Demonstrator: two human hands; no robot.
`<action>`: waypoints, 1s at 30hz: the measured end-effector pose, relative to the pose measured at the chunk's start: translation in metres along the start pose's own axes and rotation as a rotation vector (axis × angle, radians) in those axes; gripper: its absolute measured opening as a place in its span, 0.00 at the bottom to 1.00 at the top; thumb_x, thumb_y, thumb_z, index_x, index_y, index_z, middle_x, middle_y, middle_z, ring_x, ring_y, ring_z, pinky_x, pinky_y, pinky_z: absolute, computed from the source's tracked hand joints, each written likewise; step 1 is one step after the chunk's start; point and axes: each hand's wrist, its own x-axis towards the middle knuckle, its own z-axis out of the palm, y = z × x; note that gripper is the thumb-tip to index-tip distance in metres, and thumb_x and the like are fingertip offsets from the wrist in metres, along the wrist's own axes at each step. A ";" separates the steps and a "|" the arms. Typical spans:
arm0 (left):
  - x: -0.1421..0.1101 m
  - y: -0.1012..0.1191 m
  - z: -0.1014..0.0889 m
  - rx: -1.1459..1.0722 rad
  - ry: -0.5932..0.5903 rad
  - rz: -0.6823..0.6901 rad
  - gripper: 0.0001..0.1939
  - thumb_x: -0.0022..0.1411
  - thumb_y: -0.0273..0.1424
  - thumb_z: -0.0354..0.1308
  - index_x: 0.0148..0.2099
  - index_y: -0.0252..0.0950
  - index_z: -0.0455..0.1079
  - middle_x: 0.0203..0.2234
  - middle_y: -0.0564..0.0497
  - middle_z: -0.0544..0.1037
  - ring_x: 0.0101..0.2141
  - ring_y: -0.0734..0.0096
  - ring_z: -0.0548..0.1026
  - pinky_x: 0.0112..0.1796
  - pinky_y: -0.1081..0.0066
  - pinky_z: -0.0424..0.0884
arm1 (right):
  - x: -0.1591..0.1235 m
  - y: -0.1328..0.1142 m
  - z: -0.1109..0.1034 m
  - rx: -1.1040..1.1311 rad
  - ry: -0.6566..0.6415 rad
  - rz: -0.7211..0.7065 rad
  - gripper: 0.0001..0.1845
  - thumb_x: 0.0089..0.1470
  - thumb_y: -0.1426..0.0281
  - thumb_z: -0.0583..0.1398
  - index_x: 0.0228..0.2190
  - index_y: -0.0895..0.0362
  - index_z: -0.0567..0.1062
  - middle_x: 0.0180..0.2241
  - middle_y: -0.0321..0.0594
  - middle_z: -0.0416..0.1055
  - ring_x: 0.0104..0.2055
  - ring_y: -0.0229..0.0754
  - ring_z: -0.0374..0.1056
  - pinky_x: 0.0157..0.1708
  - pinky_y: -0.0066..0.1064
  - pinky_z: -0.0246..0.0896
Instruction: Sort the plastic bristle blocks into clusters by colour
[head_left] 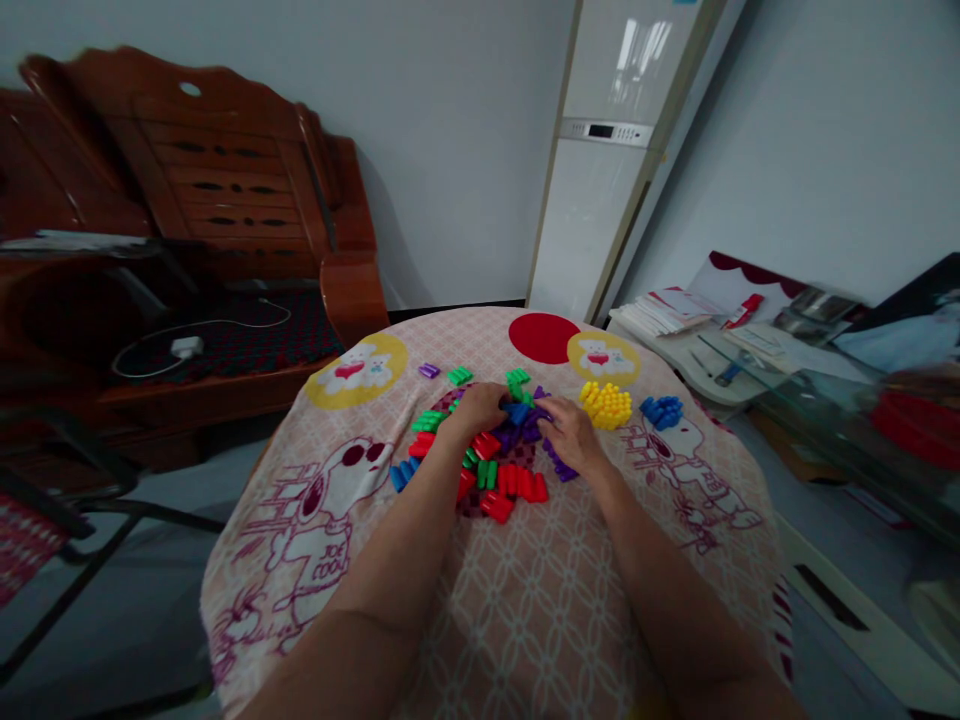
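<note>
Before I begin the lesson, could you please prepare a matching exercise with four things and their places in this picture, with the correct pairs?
Things
1. Yellow pieces
2. White adapter
3. Right hand
4. Red circle

Places
A. At the purple pieces
B. Near the tablecloth's far edge
C. Just left of the separate blue cluster
D. On the wooden bench

Pairs: 1-C; 2-D; 3-A; 4-B

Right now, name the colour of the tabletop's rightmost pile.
The pile is blue, clearest in the head view.
</note>
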 end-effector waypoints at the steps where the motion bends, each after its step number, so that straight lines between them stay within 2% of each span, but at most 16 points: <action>1: -0.001 0.003 0.000 -0.007 0.001 0.000 0.17 0.55 0.26 0.57 0.47 0.34 0.78 0.43 0.44 0.82 0.44 0.59 0.78 0.46 0.67 0.71 | 0.000 -0.002 0.002 -0.003 -0.042 -0.027 0.20 0.56 0.72 0.58 0.51 0.56 0.76 0.51 0.51 0.74 0.55 0.51 0.67 0.56 0.48 0.61; 4: -0.003 0.009 -0.002 -0.060 0.004 0.025 0.15 0.53 0.25 0.58 0.44 0.33 0.78 0.39 0.45 0.82 0.41 0.61 0.78 0.43 0.69 0.72 | 0.003 -0.008 0.006 0.026 -0.137 -0.074 0.25 0.56 0.74 0.59 0.56 0.55 0.73 0.55 0.51 0.71 0.57 0.50 0.65 0.58 0.48 0.59; 8: -0.003 0.007 -0.003 -0.205 -0.015 0.058 0.16 0.50 0.24 0.60 0.43 0.33 0.78 0.34 0.48 0.82 0.36 0.64 0.78 0.38 0.72 0.71 | 0.007 -0.016 0.004 0.031 -0.172 -0.005 0.21 0.52 0.76 0.63 0.49 0.58 0.78 0.45 0.49 0.77 0.48 0.48 0.70 0.50 0.42 0.64; 11: -0.002 0.002 -0.002 -0.316 -0.005 0.077 0.16 0.50 0.25 0.59 0.43 0.34 0.78 0.32 0.50 0.82 0.34 0.66 0.78 0.37 0.72 0.71 | 0.008 -0.020 0.000 0.080 -0.118 0.073 0.17 0.49 0.77 0.65 0.42 0.57 0.81 0.38 0.45 0.78 0.42 0.46 0.71 0.45 0.37 0.65; 16: 0.002 -0.001 -0.001 -0.367 0.089 0.028 0.12 0.52 0.27 0.58 0.40 0.34 0.78 0.29 0.49 0.81 0.31 0.66 0.77 0.37 0.70 0.71 | 0.011 -0.020 -0.013 0.332 0.106 0.254 0.14 0.47 0.73 0.63 0.38 0.57 0.82 0.34 0.39 0.79 0.34 0.41 0.72 0.38 0.31 0.67; 20: 0.005 0.003 -0.001 -0.453 0.175 -0.004 0.13 0.53 0.30 0.57 0.41 0.33 0.77 0.29 0.48 0.81 0.30 0.65 0.77 0.36 0.68 0.71 | 0.015 -0.003 -0.046 0.381 0.331 0.404 0.16 0.46 0.66 0.62 0.36 0.59 0.82 0.29 0.38 0.78 0.27 0.39 0.71 0.30 0.30 0.68; 23: 0.006 0.006 -0.001 -0.516 0.234 -0.030 0.14 0.53 0.31 0.57 0.42 0.34 0.77 0.30 0.49 0.82 0.31 0.65 0.77 0.35 0.69 0.71 | 0.010 0.020 -0.085 0.314 0.530 0.481 0.20 0.44 0.65 0.61 0.39 0.61 0.81 0.30 0.40 0.78 0.25 0.39 0.70 0.27 0.30 0.68; 26: 0.006 0.007 -0.001 -0.488 0.280 -0.063 0.13 0.53 0.31 0.57 0.41 0.35 0.77 0.30 0.49 0.82 0.31 0.65 0.77 0.36 0.69 0.71 | -0.002 0.046 -0.119 0.206 0.730 0.604 0.22 0.41 0.66 0.61 0.38 0.64 0.81 0.27 0.42 0.77 0.21 0.40 0.69 0.23 0.32 0.68; 28: 0.007 0.007 -0.001 -0.484 0.296 -0.071 0.13 0.54 0.32 0.57 0.40 0.34 0.78 0.29 0.48 0.81 0.30 0.65 0.77 0.36 0.68 0.70 | -0.011 0.062 -0.134 0.118 0.801 0.666 0.22 0.42 0.66 0.60 0.38 0.65 0.80 0.27 0.43 0.77 0.21 0.42 0.70 0.23 0.33 0.68; 30: 0.006 0.007 -0.001 -0.508 0.307 -0.062 0.14 0.54 0.32 0.57 0.40 0.34 0.78 0.29 0.48 0.81 0.30 0.65 0.76 0.35 0.68 0.70 | -0.015 0.076 -0.143 -0.002 0.783 0.691 0.21 0.43 0.67 0.60 0.38 0.65 0.81 0.28 0.45 0.78 0.24 0.44 0.73 0.26 0.35 0.70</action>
